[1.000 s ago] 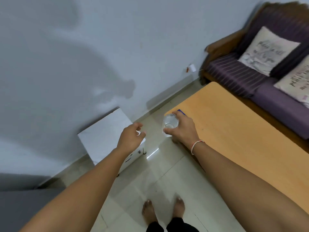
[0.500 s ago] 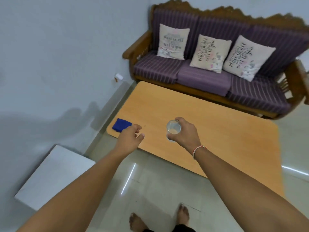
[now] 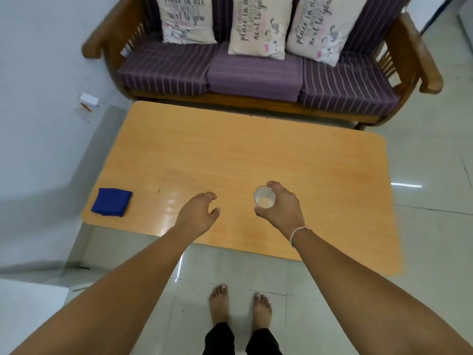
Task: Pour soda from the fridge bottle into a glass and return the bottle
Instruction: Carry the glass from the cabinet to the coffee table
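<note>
My right hand (image 3: 280, 210) is wrapped around a small clear drinking glass (image 3: 265, 200), fingers curled on its far side and thumb on the near side, holding it upright over the long light-wood table (image 3: 230, 155), toward its near edge. I cannot tell whether its base touches the wood yet. My left hand (image 3: 198, 215) hangs empty beside it, fingers loosely curled, gripping nothing. A folded dark-blue cloth (image 3: 111, 202) lies well apart at the table's left end. The soda bottle and the fridge are not in view, so I judge the pouring is yet to come. The risks I see: the table top looks glossy, so a glass put down carelessly could slide or tip, and it sits close enough to the near edge that a knock while I turn away might send it to the tiled floor (image 3: 430, 175) by my bare feet.
</note>
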